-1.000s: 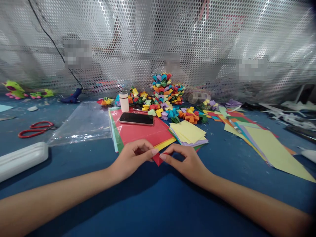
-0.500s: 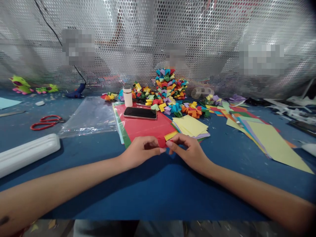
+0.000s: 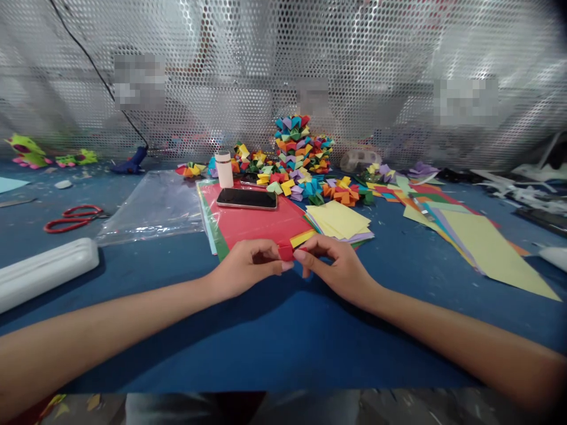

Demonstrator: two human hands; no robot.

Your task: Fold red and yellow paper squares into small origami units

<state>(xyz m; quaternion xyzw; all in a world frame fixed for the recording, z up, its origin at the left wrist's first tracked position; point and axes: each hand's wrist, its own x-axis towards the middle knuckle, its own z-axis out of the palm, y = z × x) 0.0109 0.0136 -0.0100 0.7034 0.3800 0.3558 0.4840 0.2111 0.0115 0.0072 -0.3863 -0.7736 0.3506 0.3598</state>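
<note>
On my feed the only containers are a small white bottle [image 3: 224, 169] standing upright at the far corner of the red sheet [image 3: 261, 224], its contents hidden, and a long white case [image 3: 44, 273] lying shut at the left of the blue bench [image 3: 274, 342]; I cannot tell what is inside either. A clear plastic bag [image 3: 153, 206] lies flat beside the red sheet and looks to hold nothing I can make out.

My left hand [image 3: 245, 273] is curled, thumb and forefinger pinched on a small folded red paper piece [image 3: 286, 252]. My right hand [image 3: 339, 268] meets it from the other side, fingers bent and pinching the same piece, so both hands grip it between them. The piece sits just above the bench at the near edge of the red sheet, touching a yellow strip [image 3: 303, 238] or just beside it; I cannot tell which.

A dark phone [image 3: 247, 198] lies on the red sheet. Behind it is a heap of folded coloured paper units [image 3: 299, 159], and a stack of yellow squares [image 3: 339, 221] is just right of the red sheet. Red scissors [image 3: 73, 217] lie well apart on the left.
</note>
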